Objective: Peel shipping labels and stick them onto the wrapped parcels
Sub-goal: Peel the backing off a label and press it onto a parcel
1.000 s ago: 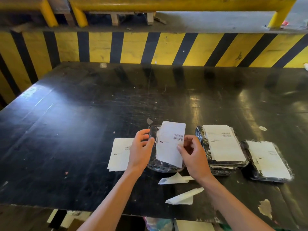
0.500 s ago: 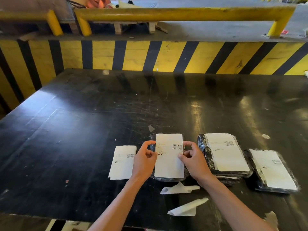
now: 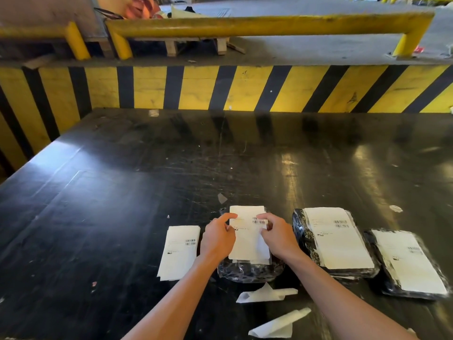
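A black wrapped parcel (image 3: 250,271) lies near the table's front edge with a white shipping label (image 3: 246,241) flat on top of it. My left hand (image 3: 218,239) rests on the label's left side, fingertips pressing its upper part. My right hand (image 3: 279,238) presses the label's right side, thumb and forefinger by the barcode. A small stack of unpeeled labels (image 3: 180,251) lies just left of the parcel. Two more wrapped parcels (image 3: 335,241) (image 3: 409,263) with labels on top sit to the right.
Two curled strips of white backing paper (image 3: 266,293) (image 3: 277,325) lie in front of the parcel near the table's front edge. The black table (image 3: 122,192) ends at a yellow-and-black striped wall (image 3: 196,87), with a yellow rail (image 3: 245,25) above.
The label was held tilted above the parcel, then laid flat on it. Both hands have moved from its edges inward onto its upper part.
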The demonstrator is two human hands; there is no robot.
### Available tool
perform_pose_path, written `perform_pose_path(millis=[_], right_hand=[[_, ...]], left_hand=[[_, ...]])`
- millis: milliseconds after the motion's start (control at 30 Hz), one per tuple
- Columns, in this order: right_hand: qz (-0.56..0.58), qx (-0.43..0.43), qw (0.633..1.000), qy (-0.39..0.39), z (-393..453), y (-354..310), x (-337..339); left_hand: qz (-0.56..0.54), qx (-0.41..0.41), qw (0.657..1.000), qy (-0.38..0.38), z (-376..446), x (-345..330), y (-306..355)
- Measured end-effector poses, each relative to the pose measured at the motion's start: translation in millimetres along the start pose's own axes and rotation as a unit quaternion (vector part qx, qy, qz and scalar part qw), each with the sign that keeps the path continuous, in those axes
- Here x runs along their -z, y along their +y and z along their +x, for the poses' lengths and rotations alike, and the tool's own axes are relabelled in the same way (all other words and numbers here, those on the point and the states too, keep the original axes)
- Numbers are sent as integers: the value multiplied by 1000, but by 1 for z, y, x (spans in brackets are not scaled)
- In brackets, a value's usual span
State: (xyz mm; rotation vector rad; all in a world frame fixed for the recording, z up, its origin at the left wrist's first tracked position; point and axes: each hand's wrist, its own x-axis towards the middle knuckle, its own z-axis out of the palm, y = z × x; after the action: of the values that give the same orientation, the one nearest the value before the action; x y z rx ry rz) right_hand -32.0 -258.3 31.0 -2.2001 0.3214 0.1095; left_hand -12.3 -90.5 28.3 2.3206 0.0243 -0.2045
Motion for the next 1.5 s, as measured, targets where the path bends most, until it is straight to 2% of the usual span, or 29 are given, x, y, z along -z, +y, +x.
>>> perform_pose_path(millis=[367, 533, 800, 967, 1033, 1167, 1400, 1500], right_hand=[[-31, -26, 999, -33, 9, 9, -7], [-38, -34, 997, -57, 5, 4, -3], [-37, -39, 992, -117, -19, 9, 6], [-105, -39, 985, -133, -30, 18, 11], [-127, -21, 985, -114, -31, 16, 11], [-210, 50, 975, -52, -13, 8, 3], [-309, 66, 942, -112, 13, 1, -21], [-317, 61, 942, -89, 6, 12, -28]], left_hand=[[20, 40, 999, -26, 4, -7, -7], [70, 38, 996, -51, 3, -2, -4], [72, 11, 987, -144, -21, 4, -12], [126, -21, 972, -196, -34, 13, -27], [142, -40, 973, -177, -35, 18, -24], [155, -108, 981, -40, -17, 5, -12], [225, -75, 968, -78, 18, -42, -16], [225, -71, 970, -56, 14, -49, -26]])
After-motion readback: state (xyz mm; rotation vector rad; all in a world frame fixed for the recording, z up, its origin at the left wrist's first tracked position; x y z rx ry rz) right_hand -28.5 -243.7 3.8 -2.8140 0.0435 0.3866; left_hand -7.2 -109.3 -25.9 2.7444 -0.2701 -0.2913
